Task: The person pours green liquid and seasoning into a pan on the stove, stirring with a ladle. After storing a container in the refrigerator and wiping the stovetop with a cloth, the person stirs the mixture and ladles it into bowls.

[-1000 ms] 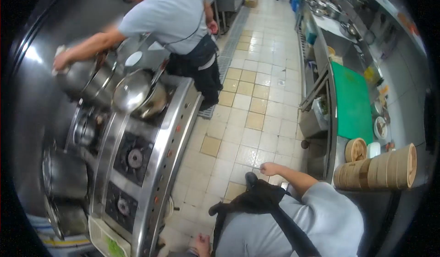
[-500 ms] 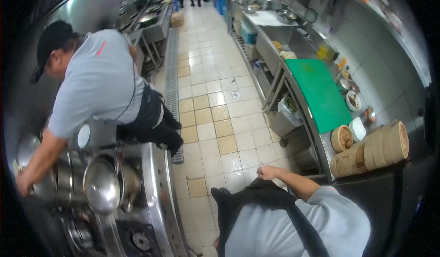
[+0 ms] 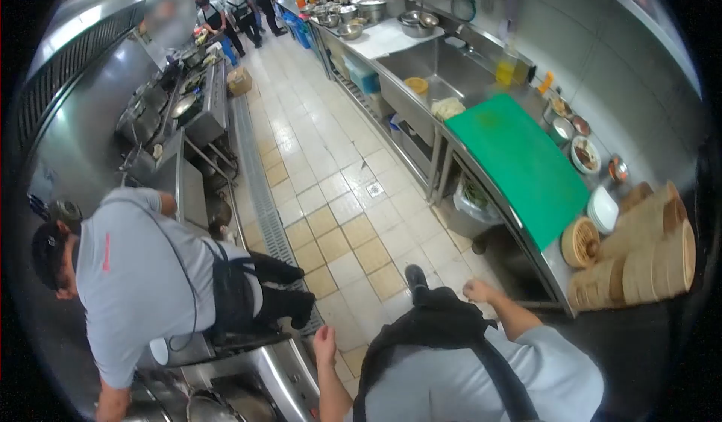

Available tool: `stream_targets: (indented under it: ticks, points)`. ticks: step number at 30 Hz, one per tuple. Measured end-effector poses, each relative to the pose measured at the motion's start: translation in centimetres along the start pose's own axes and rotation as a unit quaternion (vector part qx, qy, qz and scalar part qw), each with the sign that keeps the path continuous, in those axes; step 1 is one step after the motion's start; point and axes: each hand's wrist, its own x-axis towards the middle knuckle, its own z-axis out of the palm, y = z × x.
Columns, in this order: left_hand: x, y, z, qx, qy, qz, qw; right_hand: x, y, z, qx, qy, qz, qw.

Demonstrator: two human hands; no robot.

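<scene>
My left hand (image 3: 325,344) hangs over the floor tiles with its fingers curled, just right of the steel stove (image 3: 282,369). My right hand (image 3: 479,290) is loosely closed in front of my apron, left of the steel counter (image 3: 555,265). Nothing shows in either hand. A green cutting board (image 3: 519,170) lies on that counter. Stacked bamboo steamers (image 3: 658,260) stand at its near end, beside white dishes (image 3: 602,210). At the left a co-worker (image 3: 143,264) in a grey shirt and black cap bends over the stove.
The tiled floor (image 3: 346,268) runs away between the counters, with a drain grate (image 3: 259,174) along its left side. A sink (image 3: 432,68) lies beyond the board. A bin (image 3: 470,211) is under the counter. A cardboard box (image 3: 239,81) and several people (image 3: 241,16) are farther off.
My view has turned left and up, showing more of the far kitchen. My left hand has come clearly into view. The co-worker and stove now sit lower in the picture.
</scene>
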Motion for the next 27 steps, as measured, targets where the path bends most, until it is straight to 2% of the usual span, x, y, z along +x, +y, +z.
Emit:
stream_targets:
  ticks: [2, 3, 4, 6, 7, 8, 9, 10, 11, 12, 13, 14, 15, 17, 18, 19, 21, 22, 23, 24, 25, 26, 27]
  points:
    - [2.6, -3.1, -0.9, 0.084, 0.050, 0.028, 0.995, 3.0, 1.3, -1.6, -0.003, -0.009, 0.026, 1.000]
    - [1.9, -1.7, -0.5, 0.080, 0.059, -0.026, 0.995, 4.6, 1.6, -2.8, -0.016, -0.046, 0.003, 0.999]
    - [0.1, -0.1, -0.4, 0.076, 0.067, -0.083, 0.991, 6.1, 0.8, -4.3, 0.003, -0.077, 0.060, 0.995]
    - [-0.7, -0.8, -0.5, 0.260, 0.051, -0.055, 0.963, 10.4, -1.9, -8.0, 0.062, -0.087, 0.103, 0.989]
    - [-1.2, -2.8, -0.2, 0.229, 0.048, -0.110, 0.966, 12.8, -2.4, -9.6, 0.059, -0.095, 0.103, 0.988]
    - [-2.2, -6.0, 0.1, 0.193, 0.047, -0.174, 0.964, 15.9, -3.0, -11.2, -0.003, -0.059, 0.047, 0.997]
    - [-2.9, -11.1, 1.5, 0.248, 0.082, -0.161, 0.952, 18.7, -4.1, -12.8, -0.069, -0.027, -0.019, 0.997]
    - [-3.8, -13.3, 3.1, 0.302, 0.117, -0.151, 0.934, 21.5, -5.5, -14.4, -0.087, -0.044, -0.033, 0.995]
    - [-4.5, -15.2, 4.5, 0.354, 0.153, -0.145, 0.911, 24.3, -7.2, -15.5, -0.034, -0.004, -0.031, 0.999]
    - [-5.2, -15.0, 5.2, 0.356, 0.124, -0.181, 0.908, 27.1, -9.0, -16.5, 0.020, 0.033, -0.029, 0.999]
    - [-4.9, -14.1, 6.0, 0.356, 0.091, -0.203, 0.908, 28.8, -11.8, -17.7, 0.002, 0.009, -0.041, 0.999]
    - [-4.1, -13.2, 6.8, 0.360, 0.065, -0.209, 0.907, 30.5, -14.4, -19.0, 0.049, 0.020, -0.045, 0.998]
    - [-3.1, -12.8, 7.5, 0.370, 0.044, -0.201, 0.906, 31.6, -17.1, -20.0, 0.098, 0.033, -0.046, 0.994]
    - [0.7, -12.3, 9.7, 0.404, 0.017, -0.166, 0.899, 35.1, -20.4, -20.7, 0.069, -0.001, -0.061, 0.996]
    - [2.8, -7.0, 9.8, 0.274, 0.036, -0.225, 0.934, 37.4, -22.1, -21.1, 0.056, -0.019, -0.073, 0.996]
    - [4.8, 5.0, 9.9, 0.143, 0.069, -0.282, 0.946, 39.4, -23.6, -21.3, 0.039, -0.035, -0.083, 0.995]
    - [11.2, 2.8, 10.7, 0.185, 0.061, -0.247, 0.949, 43.0, -24.9, -21.7, -0.009, -0.073, -0.068, 0.995]
    - [14.7, 2.6, 10.8, 0.139, 0.059, -0.273, 0.950, 44.1, -26.2, -22.4, -0.018, -0.084, -0.072, 0.994]
    - [17.3, 3.0, 11.0, 0.094, 0.053, -0.297, 0.949, 45.0, -27.2, -23.6, -0.092, -0.096, -0.095, 0.987]
    - [19.9, 4.9, 11.1, 0.096, 0.064, -0.282, 0.952, 45.7, -28.0, -25.0, -0.164, -0.105, -0.114, 0.974]
    - [23.3, 8.1, 10.4, 0.102, 0.073, -0.263, 0.957, 46.5, -30.2, -26.6, -0.166, -0.103, -0.112, 0.974]
    - [26.9, 9.3, 9.6, 0.107, 0.066, -0.258, 0.958, 46.9, -33.3, -28.3, -0.164, -0.090, -0.078, 0.979]
    - [30.8, 10.4, 8.9, 0.112, 0.057, -0.209, 0.970, 47.6, -35.3, -29.5, -0.159, -0.076, -0.041, 0.983]
